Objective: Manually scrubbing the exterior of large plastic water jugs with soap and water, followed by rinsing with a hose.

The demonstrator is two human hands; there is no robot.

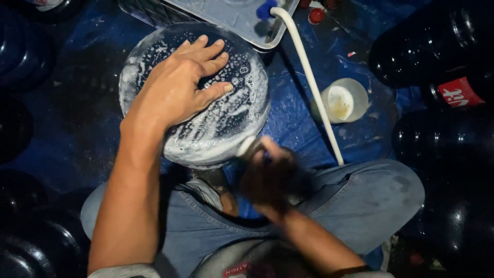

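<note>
A large round water bottle (226, 123) covered in white soap foam lies on its side in front of my crossed legs. My left hand (180, 87) rests flat on its upper side, fingers spread, pressing on the wet surface. My right hand (267, 175) is blurred with motion at the bottle's near lower edge; it seems closed on something small, a scrubber or cloth, that I cannot make out.
A white hose (309, 77) runs from a grey tray (242, 23) at the top down past my knee. A small plastic cup (345, 100) stands on the blue tarp (293, 118). Dark large bottles (437, 46) crowd the right and left sides.
</note>
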